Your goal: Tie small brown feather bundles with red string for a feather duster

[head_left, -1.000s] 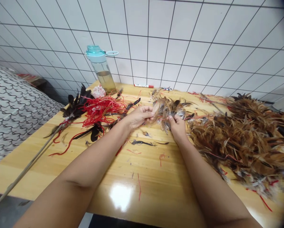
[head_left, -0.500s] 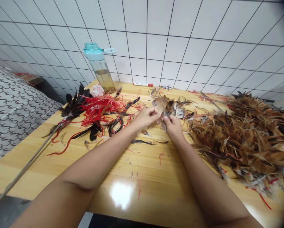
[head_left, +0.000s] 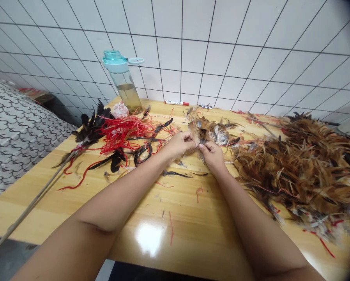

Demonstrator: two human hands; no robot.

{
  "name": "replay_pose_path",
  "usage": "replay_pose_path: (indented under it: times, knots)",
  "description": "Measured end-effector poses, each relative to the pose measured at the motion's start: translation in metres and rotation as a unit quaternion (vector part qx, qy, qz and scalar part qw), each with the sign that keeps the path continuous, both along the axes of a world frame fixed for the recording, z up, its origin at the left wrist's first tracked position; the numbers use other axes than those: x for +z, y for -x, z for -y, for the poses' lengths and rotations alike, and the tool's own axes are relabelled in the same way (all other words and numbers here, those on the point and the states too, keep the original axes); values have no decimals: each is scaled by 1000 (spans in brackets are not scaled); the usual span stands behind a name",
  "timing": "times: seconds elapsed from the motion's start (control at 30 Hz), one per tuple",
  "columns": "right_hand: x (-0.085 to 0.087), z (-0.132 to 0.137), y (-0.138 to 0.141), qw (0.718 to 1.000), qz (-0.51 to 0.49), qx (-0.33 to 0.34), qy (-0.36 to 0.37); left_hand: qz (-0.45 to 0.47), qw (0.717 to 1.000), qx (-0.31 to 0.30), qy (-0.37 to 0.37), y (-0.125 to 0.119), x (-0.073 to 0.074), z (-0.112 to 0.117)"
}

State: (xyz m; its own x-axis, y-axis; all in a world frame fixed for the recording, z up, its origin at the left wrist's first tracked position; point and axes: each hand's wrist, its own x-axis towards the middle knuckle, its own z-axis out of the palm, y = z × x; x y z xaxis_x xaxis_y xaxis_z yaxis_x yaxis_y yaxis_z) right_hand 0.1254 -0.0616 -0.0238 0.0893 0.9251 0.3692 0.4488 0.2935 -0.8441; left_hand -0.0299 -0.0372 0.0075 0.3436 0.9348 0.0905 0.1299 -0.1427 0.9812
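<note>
We are bringing both hands together over the middle of the worktop (head_left: 198,222), with the fingertips almost touching. Our left hand (head_left: 179,145) is curling its fingers inward, thumb and forefinger nearly meeting, and we cannot tell whether anything is caught between them. Our right hand (head_left: 214,158) is closing thumb and forefinger in a pinch on a small feather tuft (head_left: 202,155), its other fingers folding toward the palm. Just beyond the fingertips, a loose cluster of brown and grey feathers (head_left: 214,129) is lying on the worktop. Nearer to us, a dark feather (head_left: 177,174) and a short red thread (head_left: 171,228) are lying apart from each other. To the left, a tangle of red string (head_left: 121,130) is spreading beside black feathers (head_left: 90,127), which are clustering at the end of a long thin stick (head_left: 37,199) that is jutting past the near edge. To the right, a large heap of brown feathers (head_left: 297,164) is covering much of that side. Farther back, a bottle (head_left: 125,88) with a turquoise lid is standing partly filled with yellowish liquid, and a red-and-white marker (head_left: 176,103) is lying near the tiled wall (head_left: 169,54).
</note>
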Motion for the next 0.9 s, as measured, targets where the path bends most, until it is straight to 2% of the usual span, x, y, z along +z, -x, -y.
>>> replay_pose_path:
  times: [0.17,0.3,0.4,0.6,0.77,0.9]
  knots:
    - [-1,-1,0,1000,-7,27,13,2,1000,6,1,1,-4,-4]
    - [-4,-2,-2,999,2,38,22,28,999,-35,12,2,-5,-5]
    - [-4,-3,-3,998,9,50,29,42,998,-34,34,2,-3,-4]
    - [1,-1,-2,991,9,117,56,47,996,-56,40,3,0,-2]
    - [1,0,-2,991,-2,114,72,38,997,-43,50,1,-1,-4]
    - [1,0,-4,991,-74,74,85,-8,1000,-19,-4,10,4,-9]
